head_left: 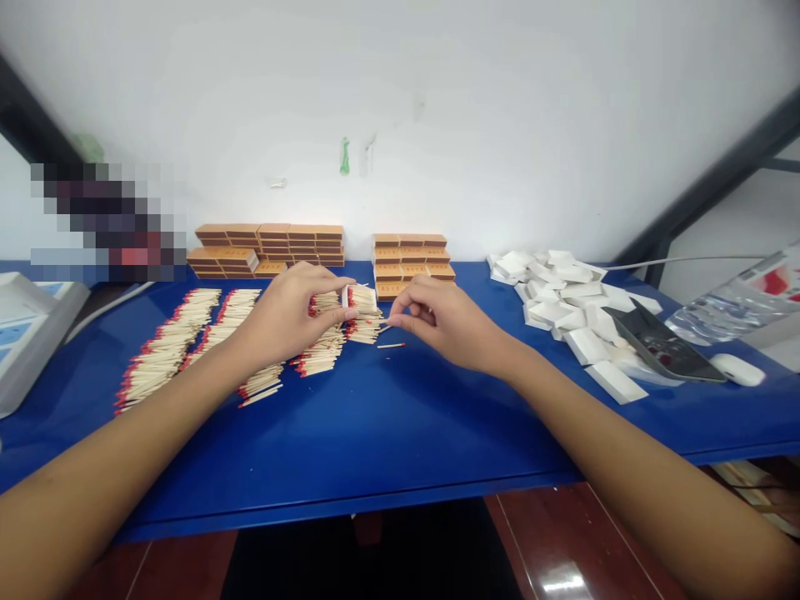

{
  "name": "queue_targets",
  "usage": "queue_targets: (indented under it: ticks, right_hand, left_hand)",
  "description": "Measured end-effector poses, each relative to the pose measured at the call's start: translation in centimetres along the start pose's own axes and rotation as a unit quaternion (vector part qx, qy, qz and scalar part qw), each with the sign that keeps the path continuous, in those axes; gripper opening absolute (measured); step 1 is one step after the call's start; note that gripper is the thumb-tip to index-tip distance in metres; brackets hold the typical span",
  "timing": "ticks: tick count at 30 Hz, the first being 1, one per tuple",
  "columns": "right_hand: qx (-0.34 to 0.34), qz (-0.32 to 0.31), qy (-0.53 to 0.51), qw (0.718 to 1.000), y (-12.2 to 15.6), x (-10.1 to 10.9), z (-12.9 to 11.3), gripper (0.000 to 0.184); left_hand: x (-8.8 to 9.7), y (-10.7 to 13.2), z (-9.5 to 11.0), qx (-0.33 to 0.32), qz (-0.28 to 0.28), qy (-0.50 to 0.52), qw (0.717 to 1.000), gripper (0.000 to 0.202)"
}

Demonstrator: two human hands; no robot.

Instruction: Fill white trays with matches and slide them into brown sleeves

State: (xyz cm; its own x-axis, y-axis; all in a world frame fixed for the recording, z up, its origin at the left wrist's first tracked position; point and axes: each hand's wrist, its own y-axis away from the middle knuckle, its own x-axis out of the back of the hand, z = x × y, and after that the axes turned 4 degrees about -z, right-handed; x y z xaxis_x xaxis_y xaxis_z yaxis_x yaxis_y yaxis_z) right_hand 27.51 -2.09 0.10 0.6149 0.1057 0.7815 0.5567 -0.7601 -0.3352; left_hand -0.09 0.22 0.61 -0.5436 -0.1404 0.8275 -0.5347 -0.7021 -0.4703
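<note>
My left hand [292,310] is closed on a small white matchbox tray [359,302] packed with red-tipped matches, held just above the blue table [387,433]. My right hand [437,321] sits beside it with the fingers pinched at the ends of the matches that stick out of the tray. A single loose match [391,345] lies on the table under my right hand. Rows of red-tipped matches [181,337] spread out to the left of my left hand.
Stacks of orange-brown matchbox sleeves [268,246] and another stack of sleeves [412,258] stand at the back by the wall. A pile of white empty trays [562,300] lies at the right, with a dark phone-like device [662,342], a white mouse [737,368] and a clear bag [737,304]. A grey machine [28,333] stands at the left edge.
</note>
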Motion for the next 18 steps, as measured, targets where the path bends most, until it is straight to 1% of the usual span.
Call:
queue_targets:
  ticks: [3,6,8,12,14,18]
  right_hand:
    - [0.004,0.049,0.0,0.999,0.0,0.3,-0.1,0.009]
    - [0.003,0.076,0.003,0.997,-0.1,-0.1,-0.1,0.011]
    - [0.007,0.078,0.007,0.997,-0.2,-0.6,0.0,0.01]
    - [0.017,0.061,0.007,0.998,-0.2,-1.2,0.1,0.011]
    - [0.017,0.06,0.001,0.998,-0.2,-1.2,0.1,0.011]
    - [0.003,0.078,-0.001,0.997,-0.1,-0.5,0.1,0.011]
  left_hand:
    - [-0.3,0.2,0.3,0.01,-0.011,0.022,1.0,0.062]
    - [-0.6,0.3,0.9,0.016,-0.023,0.047,0.998,0.062]
    - [-0.7,0.4,1.2,0.013,-0.025,0.059,0.998,0.063]
    - [-0.6,0.4,1.6,0.006,-0.021,0.067,0.998,0.061]
    - [-0.6,0.3,1.6,0.011,-0.022,0.068,0.997,0.06]
    - [-0.3,0.2,1.3,0.022,-0.017,0.061,0.998,0.06]
